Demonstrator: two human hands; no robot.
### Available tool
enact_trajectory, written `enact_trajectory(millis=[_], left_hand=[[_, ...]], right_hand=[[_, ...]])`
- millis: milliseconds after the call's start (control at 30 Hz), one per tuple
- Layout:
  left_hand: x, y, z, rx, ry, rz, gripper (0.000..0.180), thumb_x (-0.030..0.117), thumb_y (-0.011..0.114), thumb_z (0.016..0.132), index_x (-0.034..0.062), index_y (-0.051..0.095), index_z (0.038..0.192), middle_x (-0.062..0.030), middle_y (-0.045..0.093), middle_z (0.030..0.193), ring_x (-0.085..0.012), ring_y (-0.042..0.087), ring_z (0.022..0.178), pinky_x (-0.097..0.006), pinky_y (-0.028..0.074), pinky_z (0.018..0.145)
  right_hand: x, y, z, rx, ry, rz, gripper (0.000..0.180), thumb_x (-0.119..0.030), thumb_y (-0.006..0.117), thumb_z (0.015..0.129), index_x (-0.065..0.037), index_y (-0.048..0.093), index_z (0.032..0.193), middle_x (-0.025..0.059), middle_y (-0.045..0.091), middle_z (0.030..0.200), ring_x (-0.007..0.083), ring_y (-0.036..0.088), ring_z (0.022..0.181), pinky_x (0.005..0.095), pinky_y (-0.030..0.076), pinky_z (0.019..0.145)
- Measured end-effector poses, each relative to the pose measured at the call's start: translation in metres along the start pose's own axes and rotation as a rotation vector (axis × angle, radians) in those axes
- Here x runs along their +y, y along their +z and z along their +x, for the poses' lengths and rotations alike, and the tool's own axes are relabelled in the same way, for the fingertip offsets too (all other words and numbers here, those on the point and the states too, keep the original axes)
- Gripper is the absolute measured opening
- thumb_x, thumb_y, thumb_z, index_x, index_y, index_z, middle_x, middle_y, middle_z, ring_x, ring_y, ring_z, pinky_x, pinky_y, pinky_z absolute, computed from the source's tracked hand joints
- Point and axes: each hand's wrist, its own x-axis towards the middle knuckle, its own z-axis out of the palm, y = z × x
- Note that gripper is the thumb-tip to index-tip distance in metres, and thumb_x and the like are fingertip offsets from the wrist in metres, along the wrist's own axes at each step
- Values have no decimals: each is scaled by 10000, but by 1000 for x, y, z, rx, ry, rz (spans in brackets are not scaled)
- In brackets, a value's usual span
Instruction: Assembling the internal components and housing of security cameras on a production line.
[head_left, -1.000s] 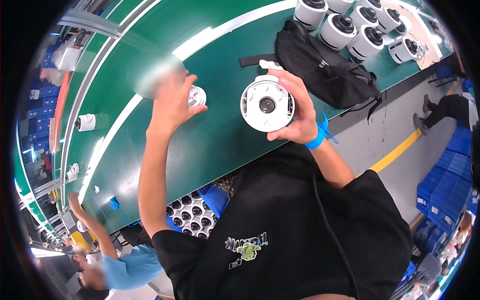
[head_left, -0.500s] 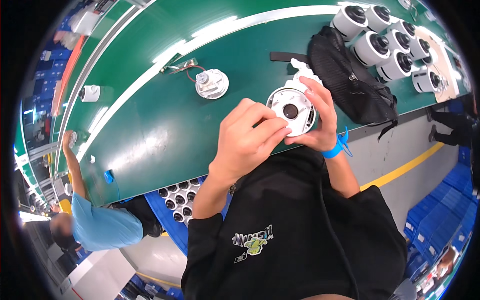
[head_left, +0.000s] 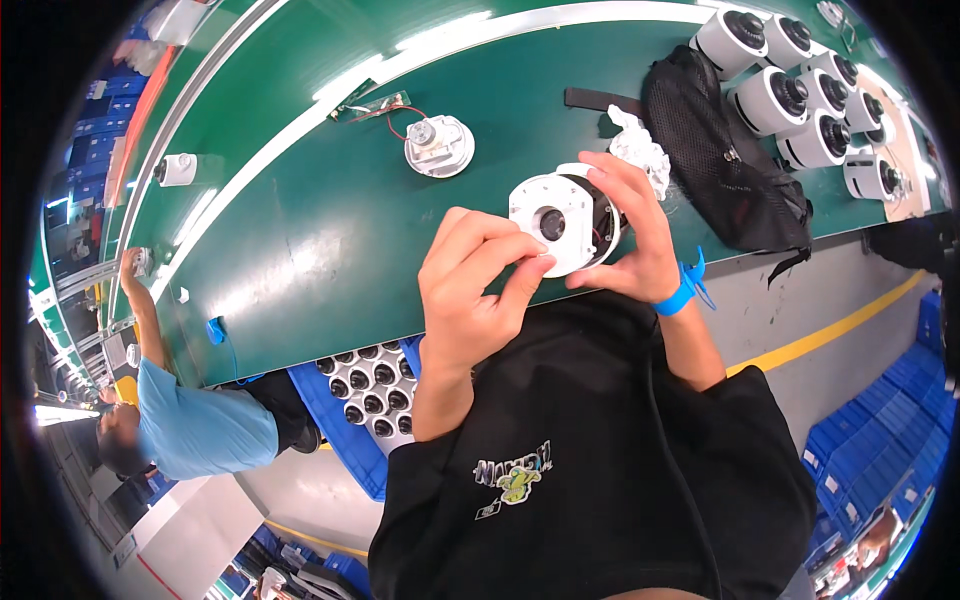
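My left hand [head_left: 478, 275] pinches the lower edge of a round white plate [head_left: 577, 228] that has a dark lens in its middle. The plate sits tilted and partly apart from a white round camera housing [head_left: 604, 215], whose dark inside and a bit of red wire show in the gap. Around the far side of this housing curl the fingers of my right hand [head_left: 642, 240], its thumb below; a blue band circles that wrist. Beyond my hands, crumpled white paper [head_left: 640, 152] lies on the green table [head_left: 330, 250].
A white part with red wires [head_left: 440, 147] lies farther back beside a small circuit board [head_left: 380, 106]. To the right are a black bag [head_left: 715, 150] and several white cameras [head_left: 770, 100]. A blue crate [head_left: 352, 440] of cameras stands below the table edge; a co-worker [head_left: 205, 420] is at the left.
The white plate has come away from the housing at one side, tilting toward the left, and the gap now shows the dark inside. My left hand has turned with the plate.
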Motion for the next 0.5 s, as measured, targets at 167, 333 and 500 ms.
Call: enact_trajectory(millis=[167,333,500], left_hand=[[-3,5,-2,24,28,25,158,31,767,630,41,660,746,-35,601,743,-211,528,676,-305,421,567],[-4,14,2,18,57,42,165,49,772,632,42,663,756,-35,605,753,-213,546,688,-304,435,575],[-7,17,6,-31,97,36,182,34,770,618,33,659,761,-41,603,758,-220,555,696,-312,447,575]], right_hand=[[0,3,3,61,2,77,908,-420,849,563,-45,472,1300,181,476,1301,349,470,1188,426,397,977],[0,2,3,68,32,150,909,-386,870,549,-43,475,1293,184,458,1309,338,471,1189,413,400,980],[2,-1,3,77,15,152,902,-370,869,558,-36,471,1295,185,462,1303,332,474,1184,414,403,979]])
